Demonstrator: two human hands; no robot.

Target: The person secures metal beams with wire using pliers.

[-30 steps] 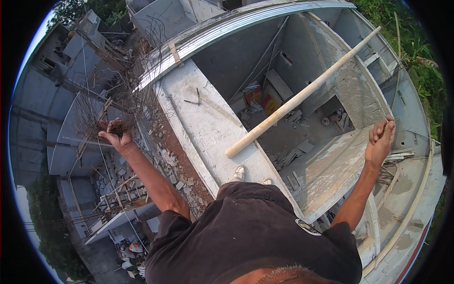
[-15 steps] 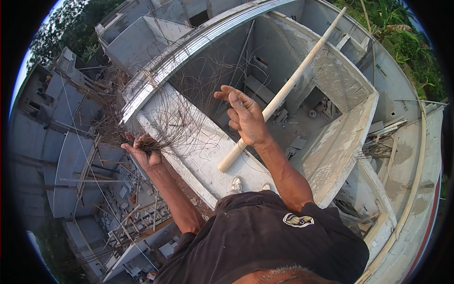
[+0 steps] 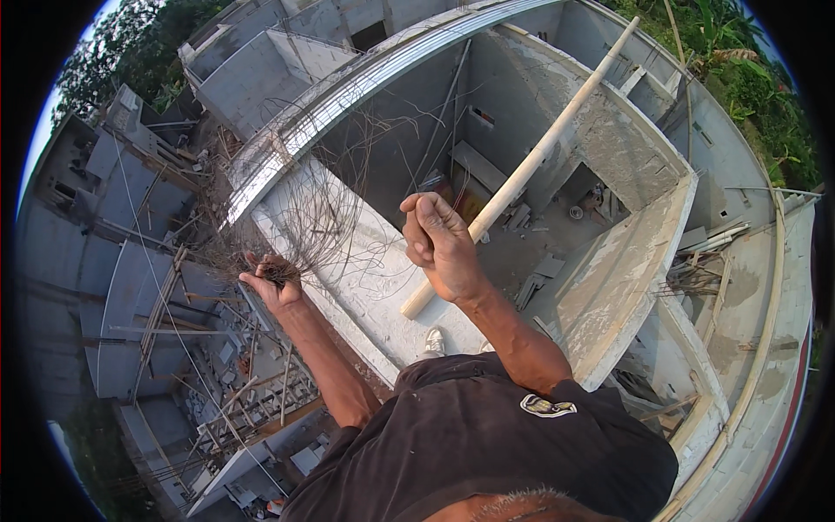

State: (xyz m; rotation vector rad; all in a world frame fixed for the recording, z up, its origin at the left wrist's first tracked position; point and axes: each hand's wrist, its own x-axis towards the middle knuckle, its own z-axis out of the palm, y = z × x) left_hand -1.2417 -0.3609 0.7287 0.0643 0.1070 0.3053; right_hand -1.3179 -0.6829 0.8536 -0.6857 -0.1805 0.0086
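Between the gripping fingers of the left hand (image 3: 283, 290): tangled, thin brown wire (image 3: 325, 224).
Strands loop out beyond those fingers; the right hand (image 3: 442, 250), looser earlier, now curls its fingers tight; whether they pinch a strand, I cannot tell.

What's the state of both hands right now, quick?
Left hand: closed on a bundle of thin wires.
Right hand: closed; whether it pinches anything can't be told.
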